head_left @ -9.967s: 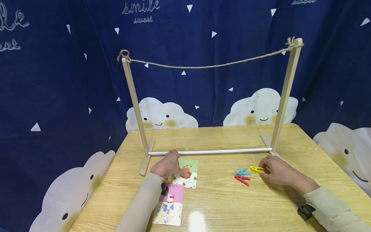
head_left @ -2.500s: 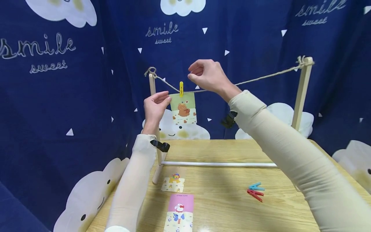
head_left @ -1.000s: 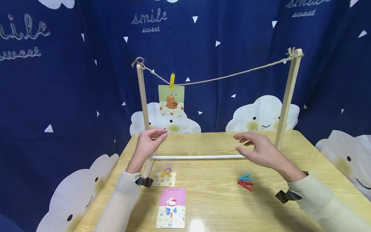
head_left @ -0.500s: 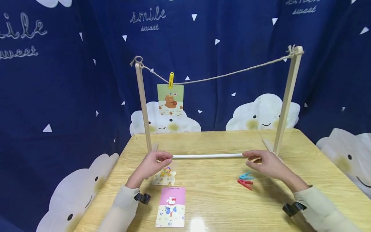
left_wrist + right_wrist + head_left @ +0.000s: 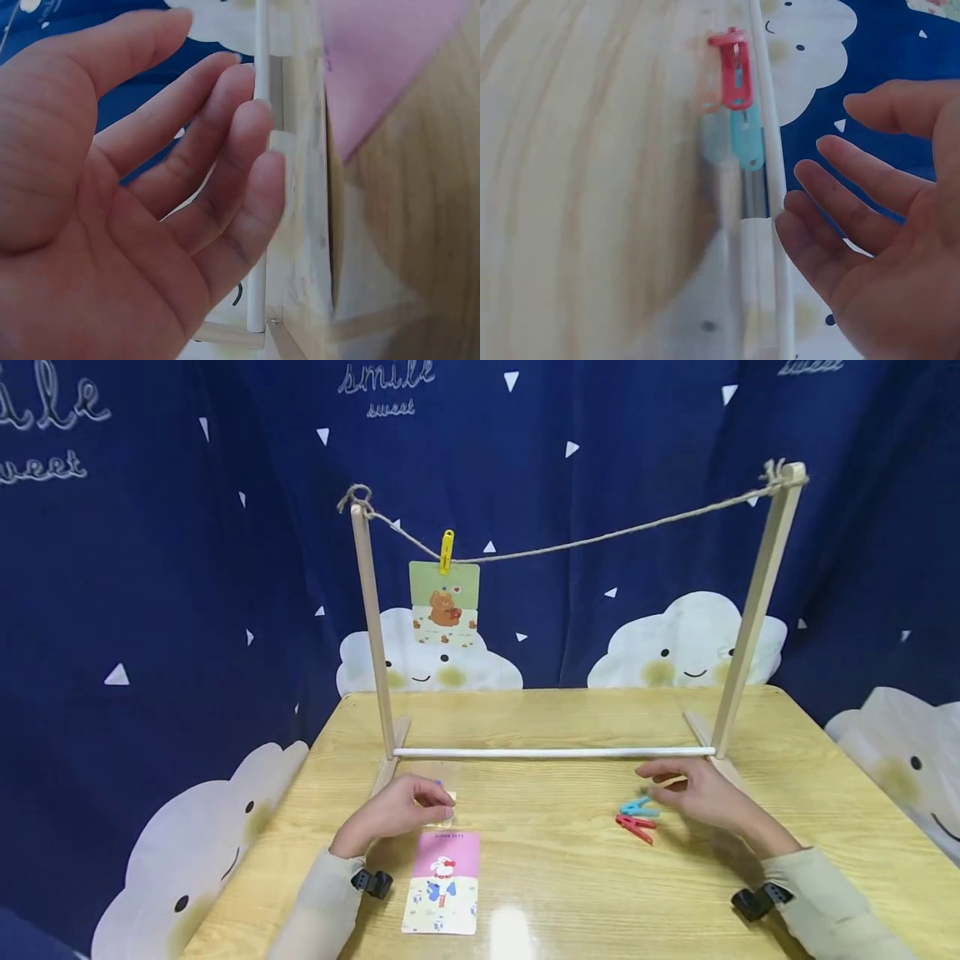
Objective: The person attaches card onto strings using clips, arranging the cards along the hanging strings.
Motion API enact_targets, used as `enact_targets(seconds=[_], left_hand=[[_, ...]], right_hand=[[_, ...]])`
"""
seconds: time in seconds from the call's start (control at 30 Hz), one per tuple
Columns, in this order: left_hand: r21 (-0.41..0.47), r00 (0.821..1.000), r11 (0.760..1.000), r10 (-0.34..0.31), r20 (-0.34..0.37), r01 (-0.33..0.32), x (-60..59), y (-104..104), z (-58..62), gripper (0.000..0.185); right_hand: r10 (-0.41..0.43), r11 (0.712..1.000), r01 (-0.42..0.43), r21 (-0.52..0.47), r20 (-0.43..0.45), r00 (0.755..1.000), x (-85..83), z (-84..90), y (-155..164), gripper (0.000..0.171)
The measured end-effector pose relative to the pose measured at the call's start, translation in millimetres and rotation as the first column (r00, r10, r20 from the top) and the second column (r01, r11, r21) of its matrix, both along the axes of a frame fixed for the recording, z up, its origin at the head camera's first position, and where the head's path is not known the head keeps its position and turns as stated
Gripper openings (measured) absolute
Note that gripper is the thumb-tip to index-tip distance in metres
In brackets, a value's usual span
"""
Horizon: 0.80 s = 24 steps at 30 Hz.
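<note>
On the table (image 5: 570,877), the left hand (image 5: 393,810) lies with loose, straight fingers over a small card (image 5: 442,814), gripping nothing. The right hand (image 5: 697,793) hovers empty, fingers spread, just beside the blue peg (image 5: 636,808) and red peg (image 5: 636,827).

A small card (image 5: 435,810) lies flat under the left hand (image 5: 393,810); blue peg (image 5: 637,807) and red peg (image 5: 636,827) lie touching.

The blue curtain (image 5: 150,568) reads "smile sweet" in white script at top centre. A cut-off copy shows at its upper left.
</note>
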<state>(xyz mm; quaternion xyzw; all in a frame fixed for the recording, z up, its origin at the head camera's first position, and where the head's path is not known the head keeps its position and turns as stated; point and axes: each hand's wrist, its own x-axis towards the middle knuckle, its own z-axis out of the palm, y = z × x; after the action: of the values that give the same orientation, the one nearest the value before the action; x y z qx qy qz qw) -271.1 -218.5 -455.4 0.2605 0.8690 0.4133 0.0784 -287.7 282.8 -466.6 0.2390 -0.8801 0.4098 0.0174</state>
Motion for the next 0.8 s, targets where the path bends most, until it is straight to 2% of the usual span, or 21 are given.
enact_targets(seconds=[0.27,0.5,0.8], left_hand=[[-0.046,0.999,0.999,-0.017,0.038,0.019,0.1,-3,2.2,0.019],[-0.075,0.996,0.994,-0.074,0.055,0.078,2.1,-8,1.0,0.022],[-0.055,0.982,0.991,-0.111,0.154,0.121,12.4,-7,-4.4,0.039]], right_hand=[[0.029,0.999,-0.029,0.032,0.017,0.999,-4.7,-4.6,8,0.031],[0.095,0.995,-0.096,0.034,0.032,0.995,-5.5,-7.6,15,0.032],[0.143,0.988,-0.146,0.048,0.075,0.987,-1.6,-17.0,18,0.038]])
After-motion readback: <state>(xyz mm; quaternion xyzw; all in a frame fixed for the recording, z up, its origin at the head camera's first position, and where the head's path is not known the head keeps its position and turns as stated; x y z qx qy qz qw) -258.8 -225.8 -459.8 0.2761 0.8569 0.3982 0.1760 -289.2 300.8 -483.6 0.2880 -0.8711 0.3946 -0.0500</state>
